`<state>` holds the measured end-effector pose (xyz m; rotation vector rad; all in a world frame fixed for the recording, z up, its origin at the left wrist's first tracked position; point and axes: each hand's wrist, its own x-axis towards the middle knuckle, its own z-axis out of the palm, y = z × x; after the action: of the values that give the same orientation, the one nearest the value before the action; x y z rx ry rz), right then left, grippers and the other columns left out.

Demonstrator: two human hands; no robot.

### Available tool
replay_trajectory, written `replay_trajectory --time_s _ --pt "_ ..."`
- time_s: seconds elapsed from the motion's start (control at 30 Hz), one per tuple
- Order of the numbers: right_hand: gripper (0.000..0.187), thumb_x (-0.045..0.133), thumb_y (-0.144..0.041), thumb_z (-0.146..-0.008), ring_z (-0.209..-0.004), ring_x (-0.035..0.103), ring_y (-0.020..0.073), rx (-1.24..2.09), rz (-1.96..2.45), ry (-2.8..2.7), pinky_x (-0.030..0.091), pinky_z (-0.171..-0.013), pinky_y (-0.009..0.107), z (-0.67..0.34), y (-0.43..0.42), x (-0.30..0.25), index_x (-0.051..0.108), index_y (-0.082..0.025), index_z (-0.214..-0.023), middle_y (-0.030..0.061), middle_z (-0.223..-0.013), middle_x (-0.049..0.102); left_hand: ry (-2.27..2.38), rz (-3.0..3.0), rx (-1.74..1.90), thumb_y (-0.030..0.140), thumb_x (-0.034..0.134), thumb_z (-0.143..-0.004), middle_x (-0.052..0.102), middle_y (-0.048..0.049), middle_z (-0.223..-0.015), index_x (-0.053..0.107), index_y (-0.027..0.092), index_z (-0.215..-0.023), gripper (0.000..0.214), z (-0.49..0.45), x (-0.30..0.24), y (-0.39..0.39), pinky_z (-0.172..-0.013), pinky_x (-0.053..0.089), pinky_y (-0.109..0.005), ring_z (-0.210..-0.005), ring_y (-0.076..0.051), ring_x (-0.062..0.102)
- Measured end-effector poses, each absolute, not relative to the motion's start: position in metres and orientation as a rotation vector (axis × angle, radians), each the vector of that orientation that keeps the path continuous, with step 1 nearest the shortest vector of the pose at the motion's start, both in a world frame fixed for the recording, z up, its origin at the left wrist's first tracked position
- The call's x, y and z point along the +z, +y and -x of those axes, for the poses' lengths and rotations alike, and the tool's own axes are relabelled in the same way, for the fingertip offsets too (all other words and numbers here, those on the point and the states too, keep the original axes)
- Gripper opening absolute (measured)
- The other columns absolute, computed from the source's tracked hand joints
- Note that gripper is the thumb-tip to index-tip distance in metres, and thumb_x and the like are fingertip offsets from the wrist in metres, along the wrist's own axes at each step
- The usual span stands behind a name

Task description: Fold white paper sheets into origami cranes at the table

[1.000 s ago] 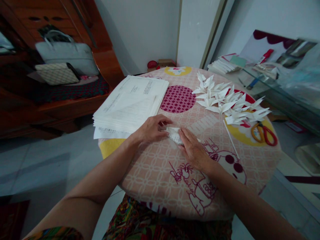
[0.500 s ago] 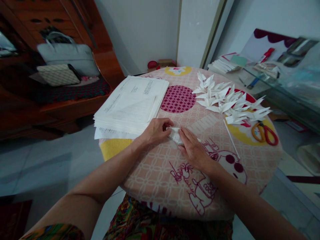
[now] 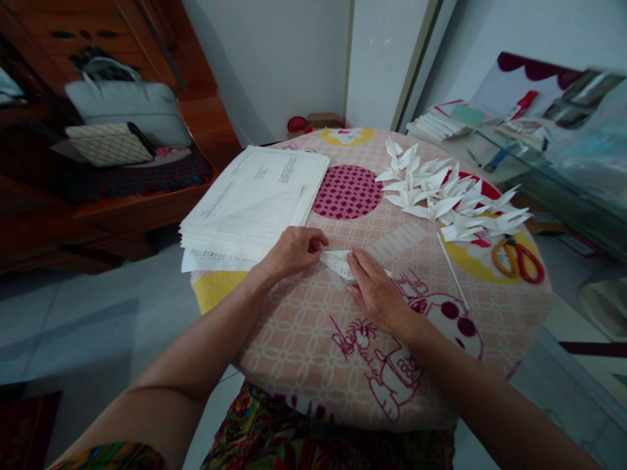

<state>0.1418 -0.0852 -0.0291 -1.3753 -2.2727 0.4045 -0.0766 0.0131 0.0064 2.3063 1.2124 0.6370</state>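
Observation:
A narrow piece of folded paper (image 3: 337, 263) with printed text lies on the tablecloth between my hands. My left hand (image 3: 295, 250) is closed, its curled fingers pinching the paper's pointed left end. Over the right part of the paper rests my right hand (image 3: 376, 288), fingers held together on top and thumb at the near edge; it holds the paper against the table and hides that end. Beyond my left hand is a thick stack of printed sheets (image 3: 255, 189). Several folded white paper cranes (image 3: 435, 189) sit in a group at the far right of the table.
Scissors (image 3: 518, 258) with orange and red handles lie near the table's right edge. A thin white stick (image 3: 452, 271) lies left of them. A glass-topped stand (image 3: 543, 170) with papers is at the right. Bags (image 3: 130, 108) sit on a wooden bench at the left.
My left hand has slid a little to the left along the folded paper, so more of its pointed left end shows. My right hand stays almost in place.

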Motion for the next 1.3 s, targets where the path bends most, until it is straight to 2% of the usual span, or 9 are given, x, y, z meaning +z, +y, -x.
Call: replay_trajectory --time_s 0.1,0.23,0.33,0.47,0.6,0.67,0.8,1.03,1.3 --pt "0.064 0.046 -0.020 -0.096 -0.150 0.028 0.0323 0.397 1.377 -2.278 0.032 -0.120 0.059 -0.142 -0.085 -0.029 0.030 -0.018 -0.157 0.0171 -0.160 0.035 1.195 -2.341 0.606 0.009 0.058 -0.070 0.070 0.0004 -0.067 0.074 0.015 -0.089 0.026 0.082 0.005 0.017 -0.058 0.046 -0.019 -0.060 -0.012 0.064" --pt "0.059 0.045 -0.019 -0.097 -0.151 0.027 0.0328 0.385 1.383 -2.302 0.032 -0.121 0.056 -0.142 -0.086 -0.028 0.036 -0.012 -0.154 0.0203 -0.161 0.034 1.228 -2.409 0.573 0.009 0.058 -0.071 0.070 0.0002 -0.066 0.075 0.015 -0.090 0.026 0.087 0.005 0.019 -0.057 0.044 -0.019 -0.058 -0.011 0.062" --pt "0.060 0.045 -0.020 -0.097 -0.151 0.027 0.0327 0.375 1.381 -2.296 0.032 -0.120 0.058 -0.142 -0.086 -0.029 0.034 -0.014 -0.155 0.0194 -0.161 0.034 1.270 -2.433 0.594 0.008 0.057 -0.072 0.071 -0.0010 -0.069 0.075 0.015 -0.090 0.027 0.089 0.007 0.020 -0.058 0.046 -0.020 -0.059 -0.012 0.062" --pt "0.061 0.045 -0.021 -0.097 -0.151 0.028 0.0327 0.368 1.386 -2.291 0.033 -0.119 0.059 -0.142 -0.087 -0.030 0.033 -0.017 -0.157 0.0176 -0.161 0.034 1.244 -2.344 0.770 0.014 0.057 -0.081 0.076 -0.0061 -0.089 0.076 0.014 -0.093 0.023 0.091 0.011 0.021 -0.068 0.052 -0.022 -0.070 -0.013 0.065" --pt "0.060 0.045 -0.022 -0.098 -0.151 0.026 0.0324 0.380 1.383 -2.289 0.032 -0.119 0.059 -0.142 -0.087 -0.031 0.033 -0.019 -0.157 0.0170 -0.162 0.033 0.921 -2.339 0.741 0.026 0.066 -0.086 0.074 -0.0080 -0.101 0.076 0.016 -0.103 0.022 0.088 0.012 0.019 -0.077 0.054 -0.026 -0.085 -0.016 0.068" --pt "0.059 0.045 -0.022 -0.098 -0.151 0.026 0.0321 0.390 1.383 -2.290 0.032 -0.120 0.058 -0.141 -0.086 -0.030 0.035 -0.017 -0.155 0.0178 -0.162 0.032 0.774 -2.418 0.673 0.028 0.070 -0.085 0.072 -0.0091 -0.106 0.075 0.018 -0.110 0.027 0.085 0.008 0.018 -0.083 0.054 -0.029 -0.094 -0.019 0.067" --pt "0.055 0.047 -0.023 -0.097 -0.150 0.028 0.0324 0.426 1.380 -2.283 0.031 -0.121 0.055 -0.143 -0.084 -0.027 0.044 -0.010 -0.150 0.0211 -0.161 0.034 0.693 -2.509 0.613 0.025 0.067 -0.088 0.070 -0.0097 -0.108 0.074 0.019 -0.114 0.028 0.081 -0.003 0.019 -0.090 0.053 -0.036 -0.101 -0.022 0.066" --pt "0.040 0.042 -0.021 -0.097 -0.137 0.049 0.0292 0.415 1.324 -2.150 0.041 -0.114 0.054 -0.151 -0.078 -0.030 0.064 -0.014 -0.130 0.0185 -0.146 0.055 0.691 -2.386 0.629 0.029 0.070 -0.087 0.072 -0.0075 -0.103 0.076 0.021 -0.110 0.025 0.082 -0.010 0.024 -0.086 0.054 -0.033 -0.096 -0.020 0.067" --pt "0.030 0.048 -0.012 -0.090 -0.121 0.060 0.0288 0.251 1.330 -2.151 0.048 -0.106 0.050 -0.153 -0.080 -0.028 0.073 -0.014 -0.106 0.0169 -0.130 0.067 0.648 -2.423 0.660 0.024 0.068 -0.088 0.073 -0.0084 -0.101 0.077 0.018 -0.104 0.019 0.082 -0.012 0.025 -0.082 0.054 -0.029 -0.093 -0.018 0.068"
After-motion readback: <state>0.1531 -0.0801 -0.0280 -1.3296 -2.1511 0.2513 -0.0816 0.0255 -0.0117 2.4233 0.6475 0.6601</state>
